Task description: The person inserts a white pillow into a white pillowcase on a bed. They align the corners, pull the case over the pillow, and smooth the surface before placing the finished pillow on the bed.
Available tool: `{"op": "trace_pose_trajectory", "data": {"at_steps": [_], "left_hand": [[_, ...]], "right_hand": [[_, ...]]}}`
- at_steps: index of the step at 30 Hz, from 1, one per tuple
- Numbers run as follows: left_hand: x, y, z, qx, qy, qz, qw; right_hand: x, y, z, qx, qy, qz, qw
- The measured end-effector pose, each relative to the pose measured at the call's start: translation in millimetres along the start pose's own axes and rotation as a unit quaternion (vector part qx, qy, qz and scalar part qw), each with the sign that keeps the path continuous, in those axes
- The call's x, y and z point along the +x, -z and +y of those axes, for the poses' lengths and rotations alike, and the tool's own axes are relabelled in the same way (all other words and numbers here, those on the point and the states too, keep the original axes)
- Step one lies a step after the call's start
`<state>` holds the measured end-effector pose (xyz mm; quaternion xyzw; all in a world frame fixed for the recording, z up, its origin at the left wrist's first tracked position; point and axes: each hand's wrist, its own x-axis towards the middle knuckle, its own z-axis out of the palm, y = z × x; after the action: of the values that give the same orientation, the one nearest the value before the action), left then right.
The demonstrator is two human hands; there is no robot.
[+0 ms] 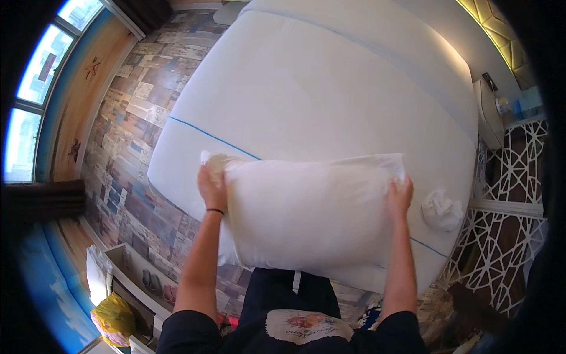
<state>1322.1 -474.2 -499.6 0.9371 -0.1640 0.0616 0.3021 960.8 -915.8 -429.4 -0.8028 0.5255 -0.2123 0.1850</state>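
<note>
A plump white pillow (312, 212) is held lengthwise across the near side of the bed, in front of my body. My left hand (213, 187) is closed on its left end, close to the far corner, where loose cloth is bunched. At the opposite end, my right hand (400, 196) grips the edge just below the far right corner. The fingers of both hands are partly hidden by the fabric. Beneath and beyond the pillow spreads the bed's white sheet (306, 100), with a thin blue line (215, 139) running across it, partly covered by the pillow.
Crumpled white cloth (441, 210) lies on the bed to the right of the pillow. A patterned floor (138, 106) runs along the left, below windows (44, 65). An open drawer or low cabinet (138, 277) holds slippers, beside a yellow bag (113, 318). White lattice panels (501, 236) stand right.
</note>
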Motion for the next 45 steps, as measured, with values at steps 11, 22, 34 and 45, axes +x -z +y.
{"op": "trace_pose_trajectory", "data": {"at_steps": [11,22,34,45], "left_hand": [[-157.4,60.5,117.2,0.223,-0.047,-0.215,0.95],[-240.3,61.3,-119.3,-0.076,0.411,-0.223,0.881],[-215.9,117.5,-46.9,0.076,0.456,-0.056,0.885],[-155.8,34.8,180.5,0.103,-0.146,-0.144,0.973]], "right_hand": [[-138.7,-13.5,-86.7,-0.231,0.118,-0.152,0.954],[-154.1,16.8,151.3,0.156,-0.366,-0.087,0.913],[-97.6,65.0,160.9,-0.056,-0.327,-0.042,0.942],[-184.3,-20.0,-171.3,-0.014,0.34,-0.211,0.916]]}}
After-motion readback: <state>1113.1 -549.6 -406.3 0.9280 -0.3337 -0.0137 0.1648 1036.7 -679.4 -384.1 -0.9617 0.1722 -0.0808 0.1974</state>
